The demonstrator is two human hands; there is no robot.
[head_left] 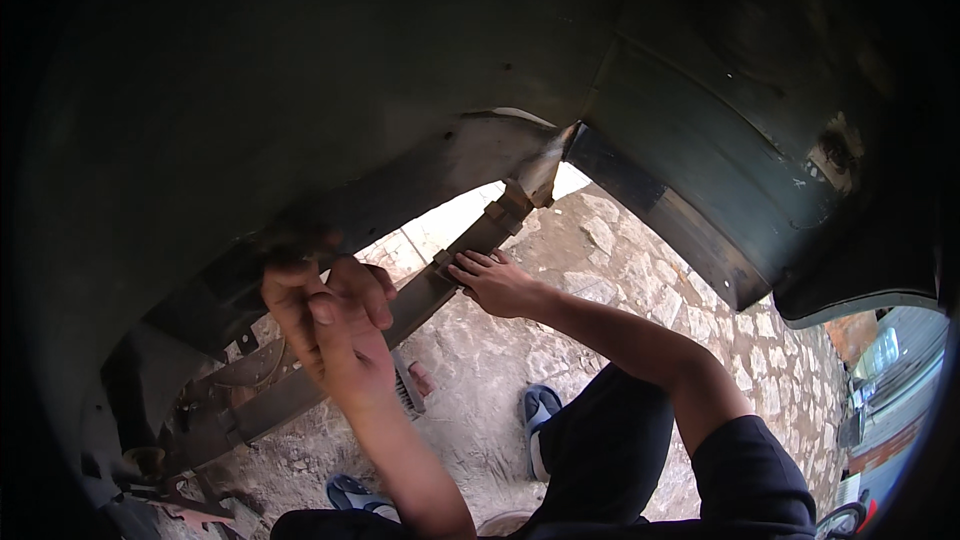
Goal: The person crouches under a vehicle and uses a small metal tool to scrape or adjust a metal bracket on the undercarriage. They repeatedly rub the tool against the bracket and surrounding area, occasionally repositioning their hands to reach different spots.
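My left hand [345,325] is raised close under a dark painted metal panel [330,70], its fingers curled in and partly blurred. A dark shape lies at its fingertips, too dim to make out. Below and beside it a long brown metal bar [420,302] with raised brackets runs slantwise from lower left to upper right. My right hand [495,283] rests on that bar beside one of the brackets, palm down, fingers stretched out and holding nothing. On the ground behind my left wrist lies a brush [408,385] with stiff bristles, partly hidden by the forearm.
A dark green panel [700,130] with a lower rail [690,235] slopes down at the right. Brackets and metal parts [190,510] crowd the lower left. Stone paving [600,230] lies underneath. My feet are in blue slippers [541,405]. Corrugated sheeting [905,390] stands far right.
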